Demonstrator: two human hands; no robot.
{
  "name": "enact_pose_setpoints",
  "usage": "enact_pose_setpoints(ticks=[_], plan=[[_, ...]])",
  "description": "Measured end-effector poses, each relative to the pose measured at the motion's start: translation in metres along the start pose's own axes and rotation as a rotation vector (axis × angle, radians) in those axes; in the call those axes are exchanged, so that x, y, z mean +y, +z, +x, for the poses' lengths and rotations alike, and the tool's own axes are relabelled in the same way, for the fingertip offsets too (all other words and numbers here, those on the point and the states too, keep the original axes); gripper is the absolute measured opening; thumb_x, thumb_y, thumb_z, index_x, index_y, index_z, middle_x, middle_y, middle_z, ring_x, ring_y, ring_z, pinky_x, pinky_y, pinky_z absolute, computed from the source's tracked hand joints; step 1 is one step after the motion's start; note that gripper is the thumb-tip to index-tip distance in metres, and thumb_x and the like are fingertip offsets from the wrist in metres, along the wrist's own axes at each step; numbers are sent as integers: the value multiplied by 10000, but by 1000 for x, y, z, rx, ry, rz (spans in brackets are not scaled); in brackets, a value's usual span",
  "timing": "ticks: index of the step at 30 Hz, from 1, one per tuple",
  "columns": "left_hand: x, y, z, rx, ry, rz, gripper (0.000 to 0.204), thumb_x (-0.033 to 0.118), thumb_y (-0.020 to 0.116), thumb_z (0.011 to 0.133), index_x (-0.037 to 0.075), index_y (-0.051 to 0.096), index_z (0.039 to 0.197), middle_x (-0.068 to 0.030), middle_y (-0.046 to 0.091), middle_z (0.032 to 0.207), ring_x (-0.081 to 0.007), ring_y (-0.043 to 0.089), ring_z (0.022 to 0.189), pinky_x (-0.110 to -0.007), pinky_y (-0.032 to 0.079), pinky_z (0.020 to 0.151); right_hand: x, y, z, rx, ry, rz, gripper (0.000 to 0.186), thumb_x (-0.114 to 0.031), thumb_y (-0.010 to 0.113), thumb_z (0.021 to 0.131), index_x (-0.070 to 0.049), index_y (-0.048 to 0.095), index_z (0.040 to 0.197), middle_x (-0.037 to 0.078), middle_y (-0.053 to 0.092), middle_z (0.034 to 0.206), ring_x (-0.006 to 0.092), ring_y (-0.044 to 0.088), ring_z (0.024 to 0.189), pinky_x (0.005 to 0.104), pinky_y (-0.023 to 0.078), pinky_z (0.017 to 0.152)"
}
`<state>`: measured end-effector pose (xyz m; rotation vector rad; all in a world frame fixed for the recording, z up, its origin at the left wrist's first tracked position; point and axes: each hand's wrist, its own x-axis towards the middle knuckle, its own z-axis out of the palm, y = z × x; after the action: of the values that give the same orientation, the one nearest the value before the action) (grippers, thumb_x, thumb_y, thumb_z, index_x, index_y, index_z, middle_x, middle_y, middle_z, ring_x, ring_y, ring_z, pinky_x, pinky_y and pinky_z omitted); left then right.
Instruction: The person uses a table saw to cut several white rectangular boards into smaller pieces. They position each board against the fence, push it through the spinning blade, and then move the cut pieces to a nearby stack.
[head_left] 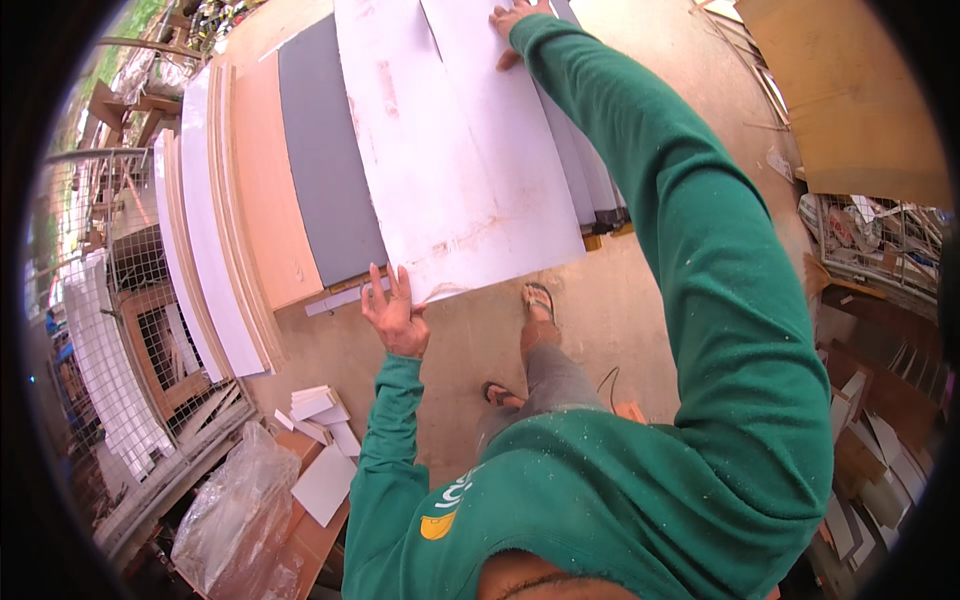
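A white laminate sheet (460,200), marked with brown smudges and split by a slit at its far part, lies over a row of panels. My left hand (395,315) touches its near left corner, fingers extended and apart. At the far right of that sheet, my right hand (515,30) rests with spread fingers, partly hidden by the sleeve. Left of the sheet are a dark grey panel (320,160), a wood-tone panel (270,190) and stacked pale boards (215,250).
Wire mesh cages (135,215) stand at left. Board offcuts (320,480) and clear plastic wrap (225,510) lie lower left. A large tan board (850,90), scrap pieces (865,450) and a mesh bin (870,245) line the right. My sandalled feet (535,300) are on the concrete floor (630,320).
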<state>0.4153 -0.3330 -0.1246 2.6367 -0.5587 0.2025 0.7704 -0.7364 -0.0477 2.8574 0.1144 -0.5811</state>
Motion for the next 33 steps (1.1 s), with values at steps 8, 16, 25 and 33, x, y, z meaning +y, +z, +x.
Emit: enact_pose_setpoints(ticks=[8, 16, 25, 33], plan=[[-5, 2, 18, 12, -22, 7, 792, -16, 673, 737, 81, 486, 1500, -171, 518, 1491, -368, 299, 1509, -555, 162, 1179, -11, 11, 1, 77, 58, -49, 1159, -681, 821, 589, -243, 370, 1562, -33, 342, 1629, 260, 228, 1534, 721, 103, 1197], [-10, 1, 36, -8, -14, 39, 785, -6, 675, 741, 77, 488, 1498, -194, 516, 1487, -364, 311, 1505, -550, 168, 1177, -8, 2, 18, 61, 62, -49, 1219, -694, 840, 552, -242, 349, 1571, -32, 343, 1629, 265, 224, 1535, 721, 92, 1198], [-16, 1, 58, -23, -28, 48, 778, -24, 655, 750, 91, 486, 1501, -188, 534, 1472, -356, 318, 1502, -553, 176, 1174, -4, -14, 35, 18, 66, -29, 1202, -666, 860, 575, -229, 347, 1571, -33, 336, 1632, 266, 216, 1537, 720, 96, 1201], [-20, 4, 82, 6, -69, 11, 730, -37, 640, 777, 100, 513, 1483, -217, 547, 1446, -361, 349, 1485, -568, 216, 1158, 1, -29, 54, 28, 54, -45, 1164, -690, 835, 610, -209, 367, 1560, -19, 383, 1610, 262, 237, 1532, 710, 115, 1200]])
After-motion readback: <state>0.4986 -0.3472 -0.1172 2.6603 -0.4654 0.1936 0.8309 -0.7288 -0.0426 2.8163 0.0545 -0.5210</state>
